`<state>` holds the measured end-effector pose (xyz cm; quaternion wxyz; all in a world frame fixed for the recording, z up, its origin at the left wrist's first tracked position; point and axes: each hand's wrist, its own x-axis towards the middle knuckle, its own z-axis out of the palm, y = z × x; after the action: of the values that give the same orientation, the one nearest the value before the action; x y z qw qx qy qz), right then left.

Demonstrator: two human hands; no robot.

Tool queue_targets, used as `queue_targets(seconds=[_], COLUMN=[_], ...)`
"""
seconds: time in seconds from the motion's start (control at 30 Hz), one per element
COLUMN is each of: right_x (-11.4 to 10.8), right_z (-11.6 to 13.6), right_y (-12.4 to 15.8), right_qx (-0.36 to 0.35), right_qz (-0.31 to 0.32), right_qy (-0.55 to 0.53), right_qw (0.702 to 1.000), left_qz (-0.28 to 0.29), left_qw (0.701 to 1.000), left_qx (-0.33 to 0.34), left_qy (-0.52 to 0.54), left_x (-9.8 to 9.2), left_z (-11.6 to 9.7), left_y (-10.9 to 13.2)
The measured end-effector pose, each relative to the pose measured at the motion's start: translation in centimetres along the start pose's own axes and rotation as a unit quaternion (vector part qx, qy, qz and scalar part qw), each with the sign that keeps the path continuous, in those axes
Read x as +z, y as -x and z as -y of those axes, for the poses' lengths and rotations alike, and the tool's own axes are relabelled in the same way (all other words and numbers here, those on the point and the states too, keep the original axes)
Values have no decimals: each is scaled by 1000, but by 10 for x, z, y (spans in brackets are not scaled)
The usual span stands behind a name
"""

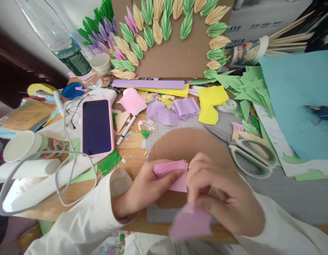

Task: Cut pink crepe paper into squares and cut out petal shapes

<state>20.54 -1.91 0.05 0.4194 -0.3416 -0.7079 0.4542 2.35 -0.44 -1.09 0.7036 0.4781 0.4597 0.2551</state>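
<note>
My left hand [142, 191] pinches a stack of pleated pink paper [171, 174] just above the table's near edge. My right hand [222, 198] is closed on the same stack's right side, and a blurred pink-purple sheet [190, 223] hangs below its fingers. Both hands hover over a brown cardboard disc [185, 143] lying on a grey cutting mat [158, 132]. Both arms wear white sleeves.
Scissors [249, 152] lie right of the disc. A phone in a pink case [97, 126], white cable [65, 156], paper cups and a water bottle [60, 39] crowd the left. Purple [166, 113] and yellow [210, 102] scraps lie behind. A cardboard board with folded paper leaves [174, 53] stands at the back.
</note>
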Motion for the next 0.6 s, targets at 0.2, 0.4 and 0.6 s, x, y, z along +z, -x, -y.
queue_targets(seconds=[0.2, 0.4, 0.6], right_x=[25, 26, 23], right_z=[-14, -17, -16], right_y=[5, 5, 5], right_qx=[-30, -26, -33], right_qz=[-77, -83, -84], right_qy=[165, 185, 209], right_qw=[983, 979, 974], left_qz=[90, 153, 197], left_qw=[994, 988, 979], left_qx=[9, 4, -28], left_qy=[-63, -23, 55], left_x=[-3, -8, -9], left_z=[7, 8, 3], left_y=[2, 3, 6])
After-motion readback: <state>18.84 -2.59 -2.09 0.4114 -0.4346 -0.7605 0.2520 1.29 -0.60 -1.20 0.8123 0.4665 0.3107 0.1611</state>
